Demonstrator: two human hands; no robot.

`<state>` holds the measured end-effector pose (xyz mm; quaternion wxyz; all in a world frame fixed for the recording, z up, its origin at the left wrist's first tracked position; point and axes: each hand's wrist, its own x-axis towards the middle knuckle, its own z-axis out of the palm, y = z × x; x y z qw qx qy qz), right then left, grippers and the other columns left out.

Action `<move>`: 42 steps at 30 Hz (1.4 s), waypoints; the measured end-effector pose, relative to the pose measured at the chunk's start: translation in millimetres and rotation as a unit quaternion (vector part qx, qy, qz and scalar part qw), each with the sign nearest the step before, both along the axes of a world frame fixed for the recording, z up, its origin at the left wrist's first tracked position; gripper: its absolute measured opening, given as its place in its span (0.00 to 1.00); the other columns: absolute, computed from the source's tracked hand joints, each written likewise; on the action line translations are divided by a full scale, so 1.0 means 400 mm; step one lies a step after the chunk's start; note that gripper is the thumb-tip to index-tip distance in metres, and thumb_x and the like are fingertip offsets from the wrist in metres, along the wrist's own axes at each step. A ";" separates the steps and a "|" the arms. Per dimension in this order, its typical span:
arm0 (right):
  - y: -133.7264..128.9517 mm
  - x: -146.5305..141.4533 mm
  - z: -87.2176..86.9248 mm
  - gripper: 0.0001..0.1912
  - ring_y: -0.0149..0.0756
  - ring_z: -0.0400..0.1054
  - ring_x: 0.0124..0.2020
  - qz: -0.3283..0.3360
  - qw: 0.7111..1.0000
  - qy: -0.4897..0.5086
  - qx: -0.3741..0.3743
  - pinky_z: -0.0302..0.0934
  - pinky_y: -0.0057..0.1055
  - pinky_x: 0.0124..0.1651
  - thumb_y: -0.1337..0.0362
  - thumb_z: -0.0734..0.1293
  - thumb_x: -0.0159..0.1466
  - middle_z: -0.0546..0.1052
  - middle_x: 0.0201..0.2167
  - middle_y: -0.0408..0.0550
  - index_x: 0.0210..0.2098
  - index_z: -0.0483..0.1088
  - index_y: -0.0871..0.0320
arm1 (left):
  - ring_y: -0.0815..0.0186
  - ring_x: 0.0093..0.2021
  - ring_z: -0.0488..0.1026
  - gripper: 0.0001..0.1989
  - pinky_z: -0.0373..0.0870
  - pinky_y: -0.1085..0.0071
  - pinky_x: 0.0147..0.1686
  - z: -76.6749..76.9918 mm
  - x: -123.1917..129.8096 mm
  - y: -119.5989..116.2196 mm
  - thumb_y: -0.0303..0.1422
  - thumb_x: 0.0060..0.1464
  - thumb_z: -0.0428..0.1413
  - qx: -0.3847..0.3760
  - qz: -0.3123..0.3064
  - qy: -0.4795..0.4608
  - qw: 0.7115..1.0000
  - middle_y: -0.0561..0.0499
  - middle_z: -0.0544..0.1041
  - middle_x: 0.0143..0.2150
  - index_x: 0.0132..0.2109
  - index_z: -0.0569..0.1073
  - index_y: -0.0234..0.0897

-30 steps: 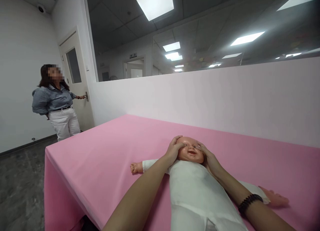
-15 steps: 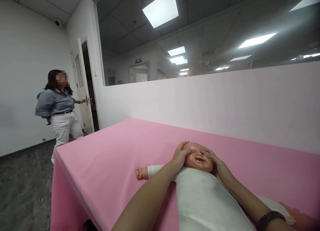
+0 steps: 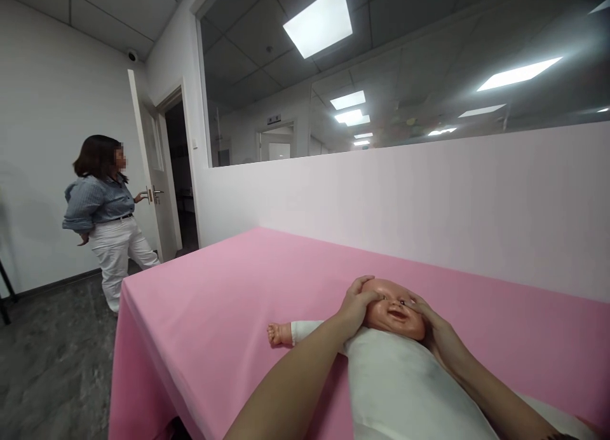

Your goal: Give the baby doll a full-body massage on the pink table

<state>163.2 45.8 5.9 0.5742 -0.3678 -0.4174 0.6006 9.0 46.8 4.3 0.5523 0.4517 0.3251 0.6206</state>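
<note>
each hand, half-curled, cups doll's head

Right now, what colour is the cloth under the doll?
The cloth is pink; the head view shows it best.

The bottom edge cuts off the lower part of the doll and most of the bracelet. The left hand and right hand partly hide its head. Behind the window, the sign is too small to read.
</note>
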 end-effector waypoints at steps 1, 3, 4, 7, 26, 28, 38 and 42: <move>-0.001 0.000 0.002 0.23 0.50 0.77 0.46 0.003 1.000 0.002 -0.005 0.77 0.37 0.42 0.54 0.75 0.53 0.81 0.45 0.48 0.48 0.74 0.45 | 0.52 0.56 0.72 0.29 0.65 0.52 0.62 0.000 0.000 -0.001 0.33 0.45 0.63 0.002 -0.001 0.000 1.000 0.43 0.75 0.54 0.57 0.73 0.39; -0.002 0.000 0.005 0.24 0.49 0.76 0.46 0.004 1.000 0.007 -0.022 0.77 0.37 0.42 0.55 0.75 0.53 0.81 0.46 0.47 0.49 0.74 0.45 | 0.52 0.56 0.72 0.29 0.65 0.52 0.62 0.000 -0.001 -0.003 0.33 0.46 0.63 0.005 -0.004 0.001 1.000 0.44 0.75 0.54 0.57 0.73 0.40; -0.002 0.000 0.006 0.24 0.49 0.76 0.47 0.003 1.000 0.007 -0.023 0.77 0.37 0.43 0.55 0.75 0.52 0.81 0.46 0.47 0.49 0.74 0.46 | 0.52 0.56 0.72 0.28 0.65 0.52 0.62 0.000 -0.001 -0.004 0.34 0.46 0.63 0.004 -0.003 0.001 1.000 0.44 0.75 0.54 0.57 0.73 0.40; 0.001 -0.001 0.003 0.26 0.50 0.76 0.48 0.002 1.000 0.005 -0.016 0.76 0.40 0.46 0.55 0.74 0.52 0.80 0.47 0.47 0.51 0.73 0.46 | 0.51 0.56 0.72 0.29 0.66 0.52 0.62 0.003 -0.001 -0.008 0.35 0.45 0.65 -0.002 -0.003 -0.001 1.000 0.44 0.75 0.54 0.56 0.73 0.41; -0.003 -0.004 0.003 0.24 0.50 0.76 0.46 -0.004 1.000 0.013 -0.025 0.77 0.40 0.42 0.53 0.75 0.51 0.80 0.46 0.47 0.48 0.74 0.44 | 0.52 0.56 0.72 0.29 0.66 0.52 0.62 0.004 -0.001 -0.006 0.35 0.45 0.64 -0.003 0.000 0.013 1.000 0.45 0.75 0.55 0.56 0.73 0.41; -0.003 -0.005 0.006 0.25 0.49 0.76 0.45 -0.002 1.000 0.015 -0.025 0.77 0.39 0.42 0.54 0.75 0.51 0.80 0.45 0.47 0.48 0.74 0.45 | 0.52 0.56 0.71 0.28 0.66 0.52 0.62 0.001 -0.001 -0.003 0.35 0.46 0.64 0.002 0.000 0.014 1.000 0.45 0.75 0.55 0.56 0.73 0.41; 0.010 -0.004 -0.004 0.25 0.47 0.76 0.47 0.007 1.000 0.017 -0.019 0.76 0.34 0.42 0.55 0.75 0.52 0.80 0.46 0.47 0.49 0.74 0.45 | 0.51 0.55 0.72 0.31 0.67 0.52 0.61 0.019 0.000 -0.029 0.40 0.45 0.69 0.000 0.027 0.034 0.999 0.43 0.75 0.54 0.56 0.72 0.40; 0.052 -0.002 -0.024 0.20 0.45 0.77 0.45 -0.033 0.999 0.002 0.003 0.76 0.33 0.45 0.57 0.76 0.51 0.81 0.40 0.46 0.42 0.74 0.49 | 0.51 0.54 0.73 0.33 0.68 0.52 0.60 0.029 -0.002 -0.044 0.42 0.43 0.70 -0.007 0.026 0.045 0.999 0.42 0.75 0.54 0.56 0.72 0.40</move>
